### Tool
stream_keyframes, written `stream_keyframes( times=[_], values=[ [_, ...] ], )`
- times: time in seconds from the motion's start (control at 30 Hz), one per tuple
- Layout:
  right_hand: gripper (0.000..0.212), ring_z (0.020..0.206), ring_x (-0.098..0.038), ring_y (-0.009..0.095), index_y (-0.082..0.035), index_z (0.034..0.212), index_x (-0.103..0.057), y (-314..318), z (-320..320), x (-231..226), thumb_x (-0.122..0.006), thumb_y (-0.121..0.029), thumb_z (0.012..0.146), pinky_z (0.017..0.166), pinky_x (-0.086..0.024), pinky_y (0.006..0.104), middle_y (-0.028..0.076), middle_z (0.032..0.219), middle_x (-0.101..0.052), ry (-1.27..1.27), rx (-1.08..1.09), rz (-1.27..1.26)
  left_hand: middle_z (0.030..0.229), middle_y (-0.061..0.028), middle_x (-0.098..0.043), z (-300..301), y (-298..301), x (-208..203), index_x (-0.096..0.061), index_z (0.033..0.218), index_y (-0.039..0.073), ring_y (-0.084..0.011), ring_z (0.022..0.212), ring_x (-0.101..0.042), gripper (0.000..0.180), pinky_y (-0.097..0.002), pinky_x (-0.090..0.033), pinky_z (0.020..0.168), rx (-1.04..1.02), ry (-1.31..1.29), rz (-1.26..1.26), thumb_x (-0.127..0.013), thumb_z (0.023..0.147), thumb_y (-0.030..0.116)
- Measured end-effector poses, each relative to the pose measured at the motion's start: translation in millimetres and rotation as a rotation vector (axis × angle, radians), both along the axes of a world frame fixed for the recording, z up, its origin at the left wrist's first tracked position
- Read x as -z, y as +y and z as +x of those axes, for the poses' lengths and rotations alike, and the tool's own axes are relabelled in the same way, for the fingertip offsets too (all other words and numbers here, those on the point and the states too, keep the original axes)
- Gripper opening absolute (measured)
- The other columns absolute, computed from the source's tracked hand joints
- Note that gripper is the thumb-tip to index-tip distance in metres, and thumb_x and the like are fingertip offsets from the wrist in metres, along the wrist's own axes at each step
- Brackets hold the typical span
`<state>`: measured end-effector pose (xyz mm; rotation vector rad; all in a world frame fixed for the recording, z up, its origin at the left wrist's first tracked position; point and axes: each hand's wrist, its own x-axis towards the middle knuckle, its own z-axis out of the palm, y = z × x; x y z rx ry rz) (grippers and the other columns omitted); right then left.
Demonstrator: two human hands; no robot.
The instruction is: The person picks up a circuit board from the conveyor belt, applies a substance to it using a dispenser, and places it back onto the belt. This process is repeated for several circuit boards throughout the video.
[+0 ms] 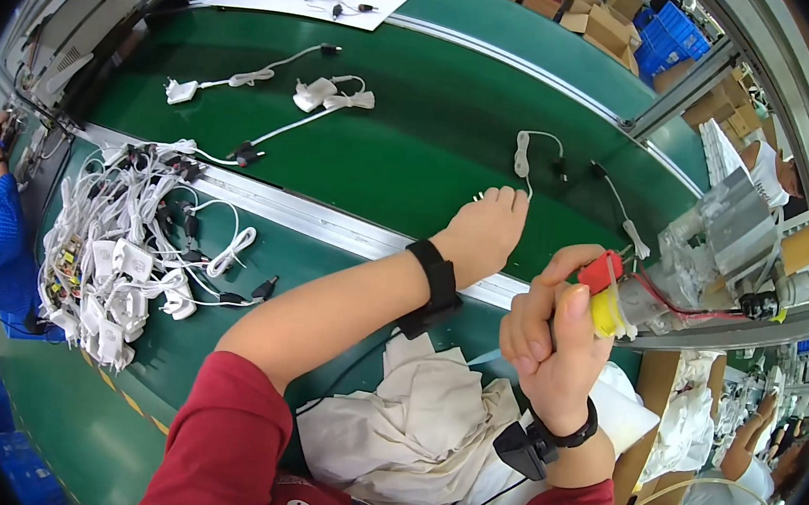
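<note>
My left hand (486, 233) reaches over the green belt with its fingers curled down over a white power adapter. Only the adapter's pins (478, 197) show beside the fingers. A white bundled cord (522, 155) with a black connector runs out beyond that hand. At the right, my right hand (557, 340) has its thumb and forefinger closed about a red and yellow piece (603, 276), next to a clear and grey fixture (691, 256) with red wires. The piece's exact kind cannot be made out. Both wrists wear black straps.
A heap of white adapters and cords (117, 254) lies at the left. More corded adapters (315, 94) are on the belt (409, 107). Cream cloth (408, 418) lies before me. A metal frame post (688, 90) rises at right, near cartons (602, 23). Other people work around.
</note>
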<state>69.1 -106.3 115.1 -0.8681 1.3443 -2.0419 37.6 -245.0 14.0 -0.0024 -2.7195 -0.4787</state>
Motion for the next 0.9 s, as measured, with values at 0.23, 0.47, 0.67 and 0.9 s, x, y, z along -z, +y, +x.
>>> stream_keyframes(
  times=[0.23,0.47,0.67,0.9],
  values=[
    [0.032,0.038,-0.028,0.005,-0.006,0.098,-0.038,2,-6,1,-0.050,-0.035,0.094,0.035,-0.025,0.0216,-0.002,0.050,-0.032,0.038,-0.007,0.049,0.097,-0.0163,-0.054,38,-47,-14,-0.053,0.099,-0.001,-0.0304,0.094,-0.056,0.034,-0.0380,-0.052,0.071,-0.066,0.216,-0.084,-0.065,0.074,0.019],
    [0.031,0.039,-0.029,0.005,-0.006,0.098,-0.039,2,-4,1,-0.050,-0.034,0.094,0.036,-0.026,0.0216,-0.002,0.051,-0.033,0.007,-0.028,0.040,0.111,-0.0170,-0.057,47,-199,-15,-0.055,0.108,0.002,-0.0330,0.100,-0.057,0.036,-0.0399,-0.048,0.084,-0.594,-0.072,-0.233,-0.063,0.076,0.018],
    [0.030,0.039,-0.029,0.005,-0.006,0.097,-0.039,1,0,2,-0.050,-0.034,0.094,0.036,-0.026,0.0216,-0.002,0.052,-0.033,0.014,-0.053,0.028,0.102,-0.0166,-0.061,46,-239,3,-0.059,0.100,0.004,-0.0333,0.095,-0.059,0.031,-0.0406,-0.049,0.081,-0.645,-0.235,-0.212,-0.063,0.077,0.024],
    [0.030,0.040,-0.029,0.005,-0.006,0.097,-0.039,2,-4,1,-0.050,-0.034,0.094,0.037,-0.026,0.0211,-0.002,0.052,-0.033,-0.001,-0.026,0.033,0.070,-0.0035,-0.062,13,-232,-108,-0.062,0.074,0.007,-0.0131,0.067,-0.061,0.025,-0.0261,-0.046,0.055,-0.252,-0.208,0.470,-0.062,0.083,0.030]
  ],
)
